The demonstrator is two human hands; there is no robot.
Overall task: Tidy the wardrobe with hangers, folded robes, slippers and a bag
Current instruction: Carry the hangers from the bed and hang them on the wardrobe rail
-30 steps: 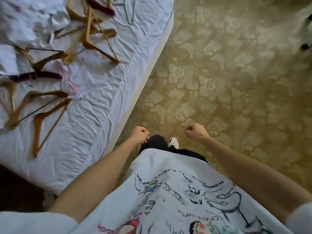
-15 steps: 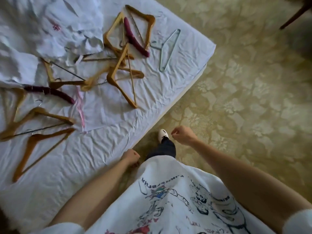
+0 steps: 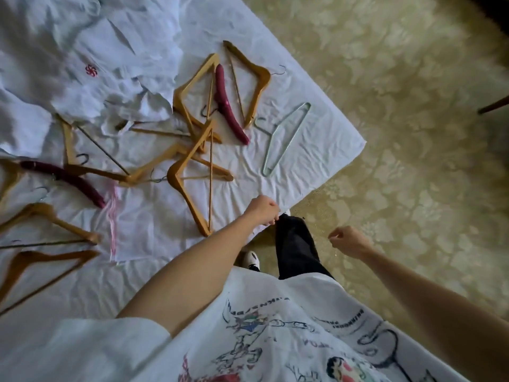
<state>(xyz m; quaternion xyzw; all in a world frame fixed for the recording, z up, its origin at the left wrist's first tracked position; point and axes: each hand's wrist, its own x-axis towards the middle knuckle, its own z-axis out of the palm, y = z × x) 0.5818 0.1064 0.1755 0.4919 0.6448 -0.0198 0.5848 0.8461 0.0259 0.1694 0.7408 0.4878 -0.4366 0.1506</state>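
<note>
Several wooden hangers [image 3: 192, 172] lie scattered on the white bed sheet [image 3: 316, 150]. Among them are two maroon padded hangers [image 3: 228, 106] and a pale wire hanger [image 3: 283, 136]. A crumpled white robe [image 3: 91, 70] with a red emblem lies at the upper left. My left hand [image 3: 261, 209] is curled in a fist over the bed's near edge, just right of the closest wooden hanger, and holds nothing. My right hand [image 3: 345, 241] is also curled and holds nothing, hanging over the carpet.
A clear bag with pink stripes [image 3: 113, 216] lies on the sheet. More wooden hangers [image 3: 49, 252] lie at the left edge. Patterned beige carpet [image 3: 399, 133] spreads to the right. A dark furniture leg [image 3: 493, 106] shows at the far right.
The view has swung toward the bed, bringing more hangers and the robe into sight. My left hand has moved up to the bed's edge; both hands stay curled.
</note>
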